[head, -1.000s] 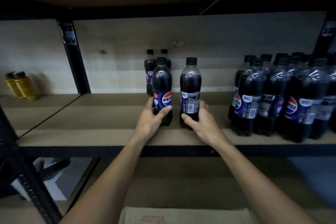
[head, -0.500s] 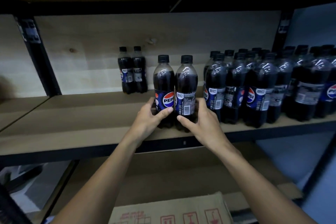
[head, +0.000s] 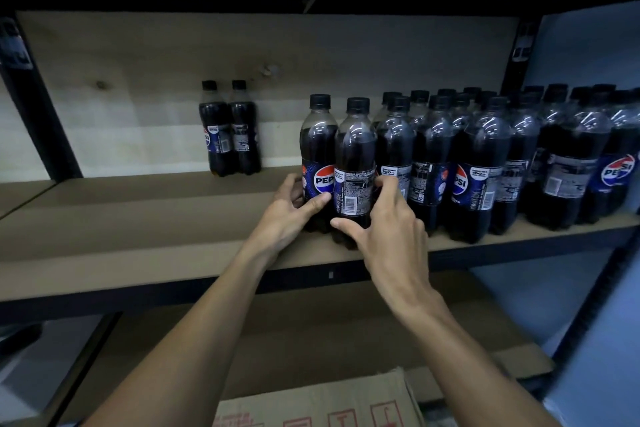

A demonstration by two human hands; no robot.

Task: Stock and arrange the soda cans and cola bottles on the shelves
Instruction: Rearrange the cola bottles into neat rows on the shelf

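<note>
Two cola bottles stand upright side by side near the front of the wooden shelf [head: 138,229]. My left hand [head: 289,215] wraps the lower part of the left cola bottle [head: 318,149], whose logo faces me. My right hand [head: 388,222] grips the base of the right cola bottle [head: 355,163], whose barcode faces me. This right bottle touches the large group of cola bottles [head: 485,156] that fills the shelf's right side. Two more cola bottles [head: 228,135] stand at the back wall, further left.
A black upright post [head: 38,125] bounds the shelf bay on the left, another post [head: 519,52] stands at the back right. Below lies a lower shelf [head: 311,340], and a cardboard box [head: 318,406] sits at the bottom edge.
Both hands have slid the two bottles to the right along the shelf, from a gap in the middle until they sit against the large group. The bottles have also closed together.
</note>
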